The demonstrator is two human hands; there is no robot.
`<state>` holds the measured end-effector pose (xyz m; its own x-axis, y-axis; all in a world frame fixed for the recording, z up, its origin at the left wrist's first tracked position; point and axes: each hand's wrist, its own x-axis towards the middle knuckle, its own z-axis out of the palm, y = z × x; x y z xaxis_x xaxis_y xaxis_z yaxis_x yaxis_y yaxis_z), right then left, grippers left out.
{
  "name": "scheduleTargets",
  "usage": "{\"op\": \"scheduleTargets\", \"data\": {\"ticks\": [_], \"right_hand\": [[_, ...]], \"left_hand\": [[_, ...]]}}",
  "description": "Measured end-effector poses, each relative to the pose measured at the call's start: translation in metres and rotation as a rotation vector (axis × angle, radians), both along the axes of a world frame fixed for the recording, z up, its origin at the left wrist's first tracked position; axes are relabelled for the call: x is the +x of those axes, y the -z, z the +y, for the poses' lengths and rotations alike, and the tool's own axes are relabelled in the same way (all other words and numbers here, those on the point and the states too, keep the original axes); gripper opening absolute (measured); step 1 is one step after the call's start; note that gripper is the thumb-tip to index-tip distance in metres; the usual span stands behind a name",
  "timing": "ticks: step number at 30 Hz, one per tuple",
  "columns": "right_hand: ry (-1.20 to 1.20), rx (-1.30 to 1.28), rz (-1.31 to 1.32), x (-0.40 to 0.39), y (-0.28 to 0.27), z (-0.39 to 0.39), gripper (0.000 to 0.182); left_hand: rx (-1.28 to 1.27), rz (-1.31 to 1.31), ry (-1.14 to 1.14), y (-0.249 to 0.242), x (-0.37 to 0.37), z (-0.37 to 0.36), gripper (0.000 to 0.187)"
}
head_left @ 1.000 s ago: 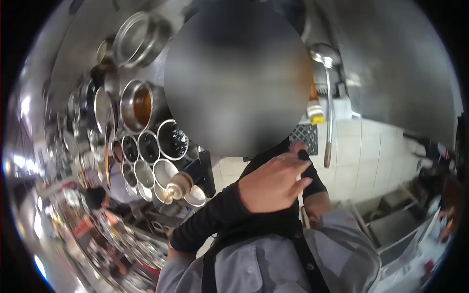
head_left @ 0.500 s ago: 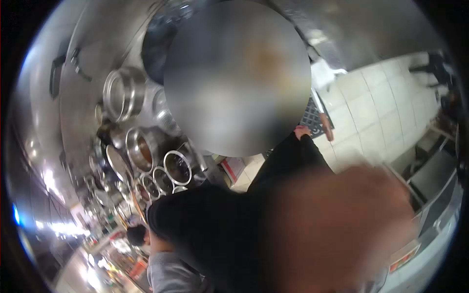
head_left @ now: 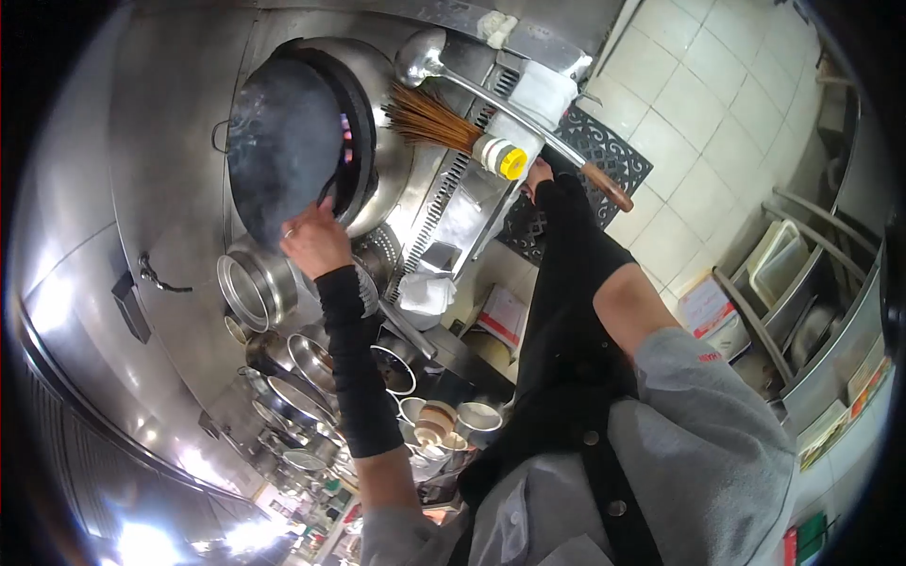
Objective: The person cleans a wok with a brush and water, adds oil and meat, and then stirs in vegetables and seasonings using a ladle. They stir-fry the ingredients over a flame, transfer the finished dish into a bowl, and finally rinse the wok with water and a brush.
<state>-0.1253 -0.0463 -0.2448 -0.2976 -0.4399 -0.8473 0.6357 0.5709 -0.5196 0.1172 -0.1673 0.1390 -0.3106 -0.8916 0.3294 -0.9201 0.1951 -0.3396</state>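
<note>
My left hand (head_left: 316, 241) is closed on the near edge of a dark wok (head_left: 283, 132), where a handle may be hidden under the fingers. The wok is tilted on its burner, with pinkish-blue flame showing beside it and a little smoke over its inside. At the stove's front edge, my right hand (head_left: 539, 176) sits low next to a folded white cloth (head_left: 545, 91); its fingers are mostly hidden. Close by lie a long ladle (head_left: 510, 111) with a wooden handle end and a bamboo wok brush (head_left: 439, 123) with a yellow-capped, taped grip.
Left of the stove stand a steel pot (head_left: 253, 291) and several other pots and containers. Another white cloth (head_left: 427, 293) lies on the stove's front ledge. A black patterned mat (head_left: 609, 151) covers part of the tiled floor (head_left: 694, 113). Shelving (head_left: 812, 311) stands at the right.
My left hand has moved from close in front of the camera to the wok's edge. The view has turned, and the stove, hidden before by a blurred round patch, is now visible.
</note>
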Motion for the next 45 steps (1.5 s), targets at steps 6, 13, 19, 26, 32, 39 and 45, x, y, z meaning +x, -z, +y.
{"op": "scheduleTargets", "data": {"ticks": [6,13,19,26,32,39,45], "right_hand": [[0.002,0.068,0.293,0.012,0.037,0.001,0.041],[0.030,0.167,0.278,0.014,0.053,-0.004,0.050],[-0.030,0.146,0.199,0.013,0.097,-0.005,0.050],[-0.067,0.169,0.075,0.004,0.074,0.000,0.054],[-0.149,0.093,0.210,0.008,0.097,0.009,0.049],[0.139,0.121,-0.005,0.001,0.040,0.001,0.055],[-0.062,0.165,0.060,-0.010,0.008,0.014,0.050]], "left_hand": [[0.107,0.101,-0.067,-0.048,0.003,-0.014,0.026],[0.159,0.132,-0.106,-0.050,0.002,-0.013,0.026],[0.151,0.133,-0.079,-0.047,0.004,-0.013,0.027],[0.140,0.159,-0.078,-0.047,0.000,-0.011,0.026],[0.180,0.167,-0.070,-0.039,0.003,-0.014,0.024],[0.221,0.188,-0.104,-0.028,0.002,-0.012,0.025],[0.279,0.074,-0.041,0.019,0.002,0.001,0.032]]}}
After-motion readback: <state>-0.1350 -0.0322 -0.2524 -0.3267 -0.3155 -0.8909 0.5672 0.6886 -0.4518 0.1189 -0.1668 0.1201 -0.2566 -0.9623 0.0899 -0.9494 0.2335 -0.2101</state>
